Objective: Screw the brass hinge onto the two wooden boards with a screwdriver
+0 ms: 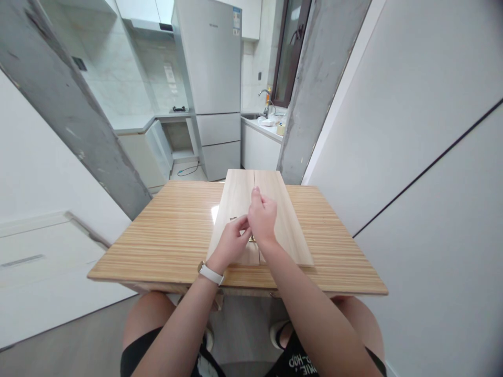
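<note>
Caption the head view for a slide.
Both hands, left hand and right hand, meet over the seam of two pale boards on a striped wooden table.

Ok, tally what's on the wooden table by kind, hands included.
Pale wooden boards lying side by side: 2 (left board, right board)
Hands over the seam: 2 (left hand, right hand)
Small metal piece partly hidden by the hands: 1
Total: 5
</note>
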Demonstrator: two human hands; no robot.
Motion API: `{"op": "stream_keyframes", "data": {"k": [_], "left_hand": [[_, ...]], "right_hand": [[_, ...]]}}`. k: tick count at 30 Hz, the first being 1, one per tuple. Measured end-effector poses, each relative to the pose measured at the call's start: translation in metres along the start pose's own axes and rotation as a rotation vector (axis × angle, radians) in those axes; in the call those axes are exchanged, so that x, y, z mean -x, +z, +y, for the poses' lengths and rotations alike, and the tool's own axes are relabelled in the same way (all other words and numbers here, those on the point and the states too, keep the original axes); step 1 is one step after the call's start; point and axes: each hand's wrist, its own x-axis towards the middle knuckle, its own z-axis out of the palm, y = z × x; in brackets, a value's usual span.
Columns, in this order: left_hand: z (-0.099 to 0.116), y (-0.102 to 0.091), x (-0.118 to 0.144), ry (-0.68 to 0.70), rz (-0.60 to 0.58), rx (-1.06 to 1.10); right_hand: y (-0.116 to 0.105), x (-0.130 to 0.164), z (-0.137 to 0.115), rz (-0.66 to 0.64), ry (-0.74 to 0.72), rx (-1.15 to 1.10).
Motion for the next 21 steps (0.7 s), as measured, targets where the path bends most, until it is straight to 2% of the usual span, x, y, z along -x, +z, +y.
{"op": "stream_keyframes", "data": {"k": [2, 3, 5, 7, 9, 12, 15, 17, 19, 21], "left_hand": [[0.0, 0.001, 0.002, 0.011, 0.023, -0.024], [-0.001, 0.001, 0.002, 0.012, 0.033, -0.03], [-0.003, 0.0, 0.002, 0.005, 0.04, -0.022], [-0.005, -0.002, 0.0, -0.013, 0.035, 0.025], [-0.005, -0.003, -0.001, -0.038, 0.016, 0.094], [-0.003, -0.004, -0.002, -0.063, -0.022, 0.147], [0.001, -0.004, -0.003, -0.063, -0.038, 0.125], [0.003, -0.004, -0.003, -0.057, -0.045, 0.124], [0.003, -0.004, -0.004, -0.051, -0.049, 0.135], [0.002, -0.004, -0.005, -0.046, -0.039, 0.135]], "right_hand": [[0.005, 0.008, -0.002, 0.163, -0.006, 0.047], [0.006, 0.01, -0.002, 0.187, 0.0, 0.044], [0.003, 0.009, 0.0, 0.093, 0.012, -0.003], [-0.005, 0.001, 0.001, -0.152, 0.024, -0.07], [-0.018, -0.012, 0.0, -0.454, 0.046, -0.134], [-0.035, -0.033, -0.007, -0.816, 0.104, -0.208], [-0.04, -0.045, -0.014, -1.13, 0.158, -0.195], [-0.036, -0.046, -0.014, -1.163, 0.198, -0.206], [-0.029, -0.042, -0.011, -1.046, 0.23, -0.25], [-0.02, -0.036, -0.006, -0.871, 0.241, -0.269]]}}
